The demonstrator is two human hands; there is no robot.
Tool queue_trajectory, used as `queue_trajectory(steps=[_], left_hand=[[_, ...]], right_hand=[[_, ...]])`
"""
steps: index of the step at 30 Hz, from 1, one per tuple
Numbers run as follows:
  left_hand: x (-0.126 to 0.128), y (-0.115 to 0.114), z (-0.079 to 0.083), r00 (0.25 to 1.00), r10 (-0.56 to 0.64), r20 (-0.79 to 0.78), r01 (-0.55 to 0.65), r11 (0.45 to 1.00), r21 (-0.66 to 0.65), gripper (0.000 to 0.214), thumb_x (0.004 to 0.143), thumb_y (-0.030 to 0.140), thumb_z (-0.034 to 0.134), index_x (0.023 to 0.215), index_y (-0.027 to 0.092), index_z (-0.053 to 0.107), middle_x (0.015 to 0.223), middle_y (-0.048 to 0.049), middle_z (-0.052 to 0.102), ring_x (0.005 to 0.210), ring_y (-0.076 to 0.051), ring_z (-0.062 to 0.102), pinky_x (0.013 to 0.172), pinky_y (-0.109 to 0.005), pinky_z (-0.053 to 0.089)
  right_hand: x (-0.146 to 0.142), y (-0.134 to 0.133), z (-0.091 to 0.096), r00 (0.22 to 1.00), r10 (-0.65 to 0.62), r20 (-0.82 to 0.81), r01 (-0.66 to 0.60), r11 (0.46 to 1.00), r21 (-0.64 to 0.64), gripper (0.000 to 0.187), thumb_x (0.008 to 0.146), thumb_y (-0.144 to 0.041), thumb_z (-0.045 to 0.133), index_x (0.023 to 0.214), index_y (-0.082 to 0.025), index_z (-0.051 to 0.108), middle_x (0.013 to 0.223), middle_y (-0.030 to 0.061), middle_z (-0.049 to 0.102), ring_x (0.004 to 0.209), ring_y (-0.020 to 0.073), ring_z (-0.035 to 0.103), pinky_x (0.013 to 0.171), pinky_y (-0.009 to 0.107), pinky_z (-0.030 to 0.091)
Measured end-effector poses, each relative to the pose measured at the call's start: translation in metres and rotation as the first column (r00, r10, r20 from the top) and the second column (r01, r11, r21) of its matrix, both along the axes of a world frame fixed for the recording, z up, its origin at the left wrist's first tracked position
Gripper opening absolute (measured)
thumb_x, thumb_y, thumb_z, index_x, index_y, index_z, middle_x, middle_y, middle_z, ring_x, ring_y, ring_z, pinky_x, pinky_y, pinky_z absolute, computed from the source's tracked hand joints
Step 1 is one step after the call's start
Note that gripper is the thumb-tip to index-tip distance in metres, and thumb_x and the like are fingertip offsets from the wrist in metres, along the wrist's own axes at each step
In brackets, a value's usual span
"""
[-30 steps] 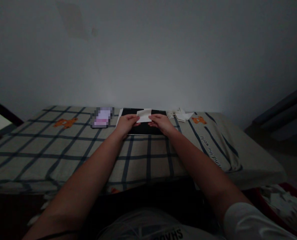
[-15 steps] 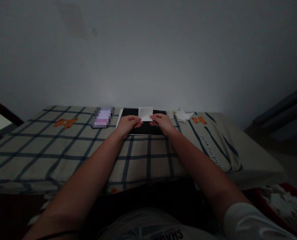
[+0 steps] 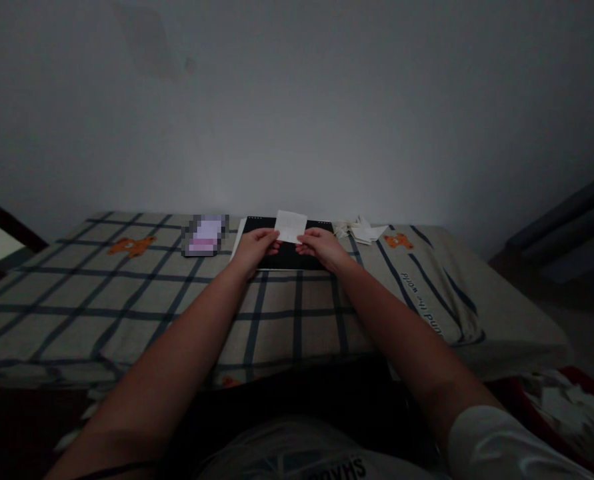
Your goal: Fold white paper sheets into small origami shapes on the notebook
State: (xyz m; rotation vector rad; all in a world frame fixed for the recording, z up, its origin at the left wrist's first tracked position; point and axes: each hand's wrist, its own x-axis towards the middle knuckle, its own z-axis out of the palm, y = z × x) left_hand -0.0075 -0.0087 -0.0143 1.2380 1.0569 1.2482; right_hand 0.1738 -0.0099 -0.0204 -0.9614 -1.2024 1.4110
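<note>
A small white sheet of paper is held up between my two hands, slightly tilted. My left hand pinches its lower left edge between thumb and fingers. At the lower right corner, my right hand grips it the same way. Both hands are over a flat black board or calendar with small slots along its far edge. White sheets stick out from under its left side. Just right of the board lies a small heap of folded and crumpled white paper pieces.
The table wears a checked cloth with orange bear prints. A pixelated phone-like device lies left of the board. Behind the table rises a plain wall. At lower right, a red container holds many white paper scraps.
The white paper has tilted, its left side rising a little and its lower right corner dipping. Both hands have shifted very slightly left and still hold it.
</note>
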Motion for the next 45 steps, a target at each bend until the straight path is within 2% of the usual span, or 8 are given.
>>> queue_trajectory(steps=[9, 16, 21, 24, 28, 32, 38, 45], left_hand=[[-0.002, 0.002, -0.001, 0.989, 0.094, -0.119, -0.083, 0.992, 0.093, 0.024, 0.066, 0.033, 0.069, 0.081, 0.014, 0.068, 0.073, -0.0036, 0.064, 0.060, -0.010, 0.053, 0.053, -0.020, 0.045], [0.000, -0.002, 0.001, 0.997, -0.045, -0.060, 0.049, 0.997, 0.067, 0.032, 0.067, 0.037, 0.069, 0.090, 0.015, 0.067, 0.088, -0.0063, 0.067, 0.072, -0.012, 0.057, 0.059, -0.021, 0.045], [-0.001, -0.002, 0.002, 0.992, 0.042, -0.120, -0.030, 0.994, 0.101, 0.026, 0.069, 0.036, 0.066, 0.081, 0.013, 0.068, 0.072, -0.0039, 0.065, 0.062, -0.011, 0.055, 0.058, -0.021, 0.043], [-0.004, -0.001, 0.003, 0.972, 0.142, -0.187, -0.120, 0.985, 0.123, 0.024, 0.067, 0.034, 0.066, 0.076, 0.013, 0.069, 0.061, -0.0014, 0.061, 0.056, -0.011, 0.051, 0.055, -0.022, 0.040], [-0.006, -0.001, 0.003, 0.942, 0.184, -0.281, -0.143, 0.977, 0.160, 0.022, 0.067, 0.034, 0.064, 0.072, 0.013, 0.069, 0.056, 0.0004, 0.058, 0.052, -0.011, 0.047, 0.051, -0.023, 0.035], [-0.006, -0.003, 0.002, 0.917, 0.158, -0.365, -0.085, 0.974, 0.209, 0.021, 0.068, 0.035, 0.063, 0.072, 0.015, 0.069, 0.056, 0.0010, 0.058, 0.051, -0.011, 0.046, 0.051, -0.024, 0.034], [-0.005, 0.000, -0.002, 0.935, 0.115, -0.336, -0.052, 0.980, 0.191, 0.027, 0.071, 0.036, 0.060, 0.084, 0.015, 0.071, 0.058, 0.0007, 0.059, 0.052, -0.012, 0.047, 0.051, -0.024, 0.035], [-0.004, 0.004, -0.007, 0.940, 0.077, -0.332, 0.002, 0.973, 0.231, 0.031, 0.072, 0.042, 0.060, 0.083, 0.015, 0.071, 0.079, -0.0034, 0.068, 0.073, -0.017, 0.058, 0.067, -0.024, 0.043]], right_hand=[[-0.001, 0.000, 0.002, 0.999, -0.033, -0.019, 0.034, 0.999, 0.024, 0.012, 0.074, -0.019, 0.063, 0.072, -0.016, 0.052, 0.063, -0.0020, 0.061, 0.054, 0.0059, 0.057, 0.056, 0.017, 0.049], [-0.001, -0.001, 0.001, 0.993, -0.011, -0.116, 0.012, 1.000, 0.006, 0.010, 0.076, -0.014, 0.062, 0.080, -0.016, 0.054, 0.077, 0.0023, 0.066, 0.065, 0.0086, 0.063, 0.068, 0.021, 0.053], [-0.003, 0.001, -0.003, 0.999, 0.053, 0.006, -0.054, 0.998, 0.040, 0.014, 0.075, -0.020, 0.064, 0.081, -0.017, 0.051, 0.079, 0.0025, 0.065, 0.069, 0.0097, 0.063, 0.071, 0.023, 0.053], [-0.002, 0.005, -0.005, 0.989, -0.071, 0.128, 0.049, 0.984, 0.169, 0.025, 0.074, -0.027, 0.064, 0.092, -0.018, 0.050, 0.083, 0.0015, 0.062, 0.069, 0.0105, 0.061, 0.067, 0.026, 0.052], [0.003, 0.005, -0.005, 0.870, -0.358, 0.340, 0.153, 0.850, 0.505, 0.045, 0.071, -0.032, 0.067, 0.110, -0.020, 0.050, 0.106, 0.0066, 0.056, 0.084, 0.0138, 0.057, 0.076, 0.032, 0.050], [0.006, -0.003, 0.000, 0.719, -0.472, 0.510, -0.029, 0.713, 0.701, 0.049, 0.075, -0.027, 0.062, 0.123, -0.023, 0.049, 0.122, 0.0101, 0.047, 0.108, 0.0215, 0.048, 0.085, 0.037, 0.047], [0.008, -0.008, 0.007, 0.548, -0.617, 0.565, -0.158, 0.587, 0.794, 0.055, 0.079, -0.024, 0.060, 0.131, -0.028, 0.045, 0.130, 0.0088, 0.041, 0.121, 0.0244, 0.038, 0.103, 0.044, 0.032], [0.008, -0.006, 0.004, 0.491, -0.569, 0.659, -0.350, 0.564, 0.748, 0.044, 0.082, -0.027, 0.056, 0.126, -0.024, 0.053, 0.119, 0.0089, 0.054, 0.112, 0.0226, 0.045, 0.095, 0.040, 0.039]])
